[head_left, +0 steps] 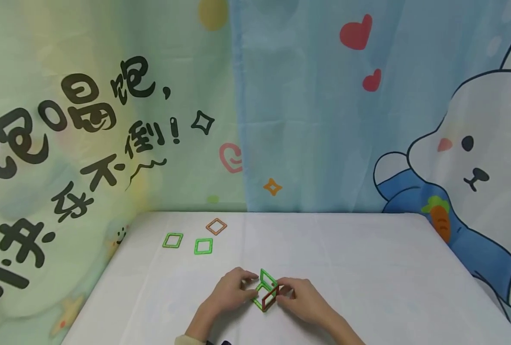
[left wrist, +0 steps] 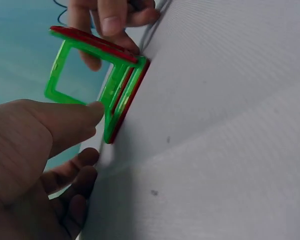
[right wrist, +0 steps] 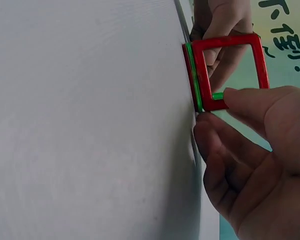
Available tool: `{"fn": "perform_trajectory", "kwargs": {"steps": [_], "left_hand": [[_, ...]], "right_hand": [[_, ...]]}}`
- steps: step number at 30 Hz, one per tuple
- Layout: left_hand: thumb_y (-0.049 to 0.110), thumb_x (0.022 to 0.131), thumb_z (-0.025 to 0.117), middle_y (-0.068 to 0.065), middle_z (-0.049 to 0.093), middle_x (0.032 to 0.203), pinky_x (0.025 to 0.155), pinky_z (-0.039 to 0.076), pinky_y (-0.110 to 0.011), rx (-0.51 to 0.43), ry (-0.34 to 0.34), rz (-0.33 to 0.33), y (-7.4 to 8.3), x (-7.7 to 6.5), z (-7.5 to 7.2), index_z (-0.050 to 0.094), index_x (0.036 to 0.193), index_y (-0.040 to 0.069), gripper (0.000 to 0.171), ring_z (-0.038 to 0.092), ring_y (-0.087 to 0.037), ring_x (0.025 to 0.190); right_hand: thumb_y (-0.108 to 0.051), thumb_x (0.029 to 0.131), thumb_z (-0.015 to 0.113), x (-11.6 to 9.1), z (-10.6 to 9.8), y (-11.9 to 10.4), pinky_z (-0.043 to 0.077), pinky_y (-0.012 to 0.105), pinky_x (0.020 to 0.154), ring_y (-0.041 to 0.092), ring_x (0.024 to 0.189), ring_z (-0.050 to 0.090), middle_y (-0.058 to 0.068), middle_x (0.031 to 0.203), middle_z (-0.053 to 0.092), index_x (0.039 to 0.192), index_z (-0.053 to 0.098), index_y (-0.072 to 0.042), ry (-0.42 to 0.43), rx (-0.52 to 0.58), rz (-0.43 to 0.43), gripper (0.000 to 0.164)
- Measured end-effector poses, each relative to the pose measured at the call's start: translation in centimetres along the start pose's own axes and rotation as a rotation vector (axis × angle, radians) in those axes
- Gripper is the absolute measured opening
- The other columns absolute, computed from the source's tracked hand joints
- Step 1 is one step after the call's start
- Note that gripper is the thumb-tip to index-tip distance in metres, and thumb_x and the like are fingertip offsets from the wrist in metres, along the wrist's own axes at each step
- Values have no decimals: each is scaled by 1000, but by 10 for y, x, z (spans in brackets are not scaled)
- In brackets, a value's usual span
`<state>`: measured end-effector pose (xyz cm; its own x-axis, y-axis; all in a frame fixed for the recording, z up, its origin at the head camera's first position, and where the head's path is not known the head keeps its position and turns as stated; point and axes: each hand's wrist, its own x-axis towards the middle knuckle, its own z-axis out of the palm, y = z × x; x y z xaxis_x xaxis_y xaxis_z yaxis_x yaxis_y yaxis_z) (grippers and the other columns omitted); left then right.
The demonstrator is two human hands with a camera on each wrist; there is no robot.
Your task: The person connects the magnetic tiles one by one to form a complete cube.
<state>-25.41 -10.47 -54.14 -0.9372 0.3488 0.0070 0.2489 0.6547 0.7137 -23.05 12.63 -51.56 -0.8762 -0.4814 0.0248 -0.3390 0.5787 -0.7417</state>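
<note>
In front of me, square frame-shaped magnetic tiles are joined at their edges. A green tile (head_left: 257, 304) lies flat as the base, with red showing beneath it in the left wrist view. From it stand a red tile (right wrist: 260, 62) on the near right side and a green tile (left wrist: 53, 75) on the far side. My left hand (head_left: 233, 290) holds the left part, thumb against the green frame. My right hand (head_left: 300, 299) pinches the right side, its thumb on a corner of the red tile. Some fingertip contacts are hidden behind the frames.
Toward the back left of the white table (head_left: 367, 268) lie two green tiles, one (head_left: 172, 246) left of the other (head_left: 203, 253), and an orange tile (head_left: 216, 234). A printed curtain (head_left: 307, 143) hangs behind the table's far edge.
</note>
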Motion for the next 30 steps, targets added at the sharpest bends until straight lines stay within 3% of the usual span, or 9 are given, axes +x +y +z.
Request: {"fn": "perform_trajectory", "kwargs": {"steps": [6,12,21,30], "left_hand": [[22,83,76,11,56,89,66,44,-26,1,-8,15,2,5,3,77,102,17,20,51,-6,74],[19,85,70,11,57,88,67,44,-28,-30,28,29,-1,4,4,77,100,18,16,52,-7,75],[12,87,68,12,64,89,72,45,-31,-168,33,50,-11,-7,1,76,95,19,13,54,-10,80],[11,82,76,11,70,91,82,48,-34,-255,17,78,0,-11,2,78,87,16,7,60,-9,89]], "right_hand": [[-19,89,72,-2,0,0,44,26,60,7,69,56,-8,84,69,105,73,-13,8,31,-22,17],[-22,86,75,-1,1,4,46,25,59,5,68,57,-10,83,69,101,74,-12,47,25,-5,17],[-24,84,77,5,5,6,44,25,58,6,67,56,-9,81,69,98,74,-11,101,60,1,19],[-21,83,77,4,3,6,43,25,58,6,66,54,-11,79,67,96,74,-12,126,30,38,16]]}}
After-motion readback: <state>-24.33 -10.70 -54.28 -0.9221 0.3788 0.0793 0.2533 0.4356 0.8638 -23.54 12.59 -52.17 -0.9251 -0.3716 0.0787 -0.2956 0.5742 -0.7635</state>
